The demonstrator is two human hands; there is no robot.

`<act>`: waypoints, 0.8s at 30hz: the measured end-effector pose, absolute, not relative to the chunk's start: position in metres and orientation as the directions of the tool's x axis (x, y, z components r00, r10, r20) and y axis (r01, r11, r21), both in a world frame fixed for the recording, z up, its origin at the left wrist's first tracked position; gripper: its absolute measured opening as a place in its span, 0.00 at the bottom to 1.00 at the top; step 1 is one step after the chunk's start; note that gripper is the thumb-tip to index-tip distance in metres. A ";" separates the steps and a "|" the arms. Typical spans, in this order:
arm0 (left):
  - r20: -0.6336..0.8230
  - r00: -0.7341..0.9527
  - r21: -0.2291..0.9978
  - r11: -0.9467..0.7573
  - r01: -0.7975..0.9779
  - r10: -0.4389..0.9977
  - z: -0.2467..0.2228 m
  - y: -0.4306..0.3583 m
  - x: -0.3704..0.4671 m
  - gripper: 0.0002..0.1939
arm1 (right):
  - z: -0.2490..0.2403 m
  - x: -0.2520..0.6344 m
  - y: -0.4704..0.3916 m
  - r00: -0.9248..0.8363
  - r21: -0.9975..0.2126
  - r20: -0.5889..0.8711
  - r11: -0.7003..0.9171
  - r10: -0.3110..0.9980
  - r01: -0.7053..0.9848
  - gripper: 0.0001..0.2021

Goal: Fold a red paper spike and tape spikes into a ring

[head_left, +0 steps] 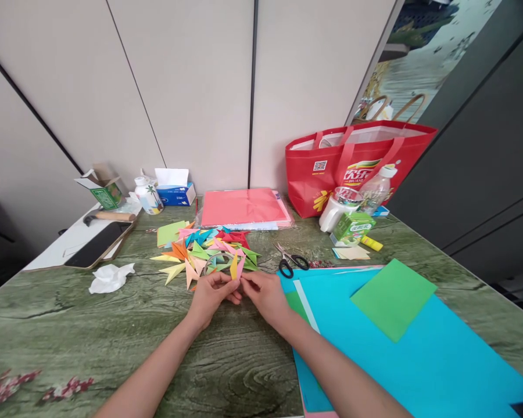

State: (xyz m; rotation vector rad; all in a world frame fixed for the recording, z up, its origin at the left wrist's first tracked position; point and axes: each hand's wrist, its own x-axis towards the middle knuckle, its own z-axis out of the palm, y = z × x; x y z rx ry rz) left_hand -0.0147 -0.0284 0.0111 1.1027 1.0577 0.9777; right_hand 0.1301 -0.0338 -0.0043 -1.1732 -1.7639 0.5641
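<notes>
Near the middle of the table, my left hand (215, 294) and my right hand (261, 291) meet, fingers pinched on a small folded paper piece (234, 267), yellow on one side and pink on the other. The piece points upward between the fingertips; its lower end is hidden by them. Just beyond lies a pile of folded paper pieces (199, 250) in orange, green, red, blue, pink and yellow. A roll of tape (218, 256) rests among them. Black-handled scissors (293, 261) lie to the right of the pile.
Blue sheets (375, 354) with a green square (394, 299) cover the right side. Behind stand a red bag (318, 174), a mug (331, 213), a bottle (376, 188) and a green box (352, 229). On the left are a crumpled tissue (111, 278), a phone (98, 244) and a hammer (113, 216).
</notes>
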 end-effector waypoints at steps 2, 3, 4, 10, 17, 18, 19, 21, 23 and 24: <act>-0.161 0.212 0.981 0.180 -0.074 0.964 0.012 -0.029 -0.015 0.11 | -0.006 0.130 -0.033 -0.097 -0.850 0.355 0.364 0.930 0.381 0.08; -0.160 0.210 0.981 0.178 -0.070 0.964 0.012 -0.029 -0.015 0.11 | -0.007 0.131 -0.032 -0.087 -0.896 0.302 0.314 0.949 0.315 0.08; -0.160 0.210 0.982 0.178 -0.067 0.964 0.012 -0.029 -0.014 0.11 | -0.007 0.131 -0.032 -0.085 -0.933 0.249 0.263 0.965 0.247 0.07; -0.157 0.238 0.981 0.179 -0.075 0.959 0.012 -0.030 -0.013 0.12 | -0.003 0.131 -0.032 -0.062 -0.949 0.219 0.227 0.974 0.221 0.05; -0.174 0.212 0.981 0.187 -0.046 0.962 0.013 -0.030 -0.012 0.13 | -0.003 0.132 -0.031 -0.056 -0.932 0.243 0.249 0.968 0.263 0.06; -0.167 0.207 0.982 0.182 -0.056 0.964 0.013 -0.030 -0.012 0.13 | -0.004 0.132 -0.030 -0.053 -0.960 0.200 0.206 0.978 0.189 0.05; -0.159 0.202 0.982 0.175 -0.067 0.966 0.013 -0.030 -0.012 0.13 | -0.004 0.131 -0.030 -0.051 -0.979 0.161 0.166 0.986 0.117 0.05; -0.145 0.204 0.983 0.165 -0.084 0.968 0.014 -0.030 -0.012 0.13 | -0.005 0.131 -0.028 -0.052 -0.992 0.121 0.123 0.991 0.031 0.05; -0.139 0.213 0.983 0.161 -0.090 0.967 0.015 -0.031 -0.012 0.13 | -0.004 0.130 -0.028 -0.056 -0.987 0.149 0.151 0.987 0.049 0.05; -0.136 0.216 0.983 0.159 -0.091 0.967 0.015 -0.031 -0.013 0.13 | -0.003 0.130 -0.029 -0.054 -0.977 0.189 0.194 0.980 0.093 0.05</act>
